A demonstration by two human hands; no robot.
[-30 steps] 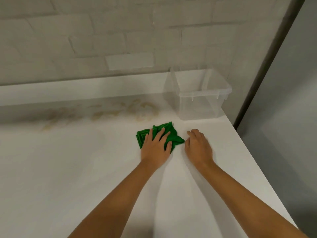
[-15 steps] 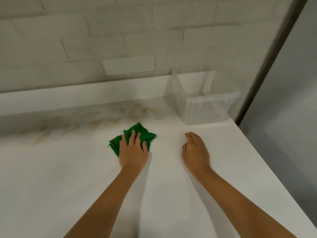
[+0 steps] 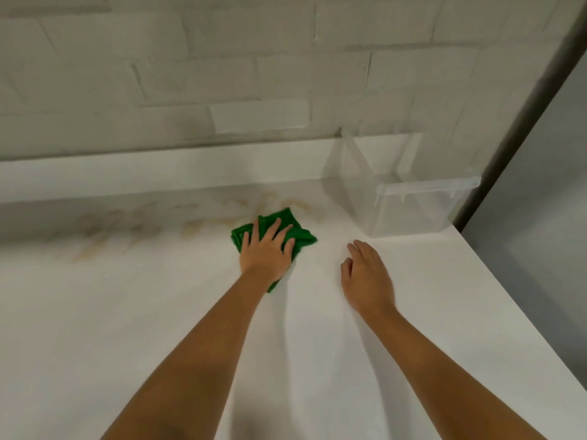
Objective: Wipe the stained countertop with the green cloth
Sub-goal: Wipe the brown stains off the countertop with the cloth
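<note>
Vs half a sec ago, your left hand (image 3: pixel 266 252) and the green cloth (image 3: pixel 287 217) are further right and further back on the countertop (image 3: pixel 158 312). The gap to your right hand (image 3: pixel 365 277) is smaller, and the cloth's far edge now sits right on the brownish stains (image 3: pixel 190 227) instead of short of them. The right hand is in pretty much the same spot on the counter, near the right edge.

Container-wise there's one clear plastic bin (image 3: pixel 409 211) at the back right corner against the brick wall (image 3: pixel 190 74), lid off. Thru its walls I only see the counter and the wall behind it. It's near the cloth but not touching.

The cloth is bright green, folded into a rumpled wad w/ layered edges showing on the left side, and a corner pokes out below your wrist. Your left hand lies flat on top, fingers spread and straight, pressing down, not gripping. The right hand is palm down on the bare counter, fingers relaxed, holding nothing. The stains run as smeary tan streaks to the left along the back of the counter, blurry in this shot.
</note>
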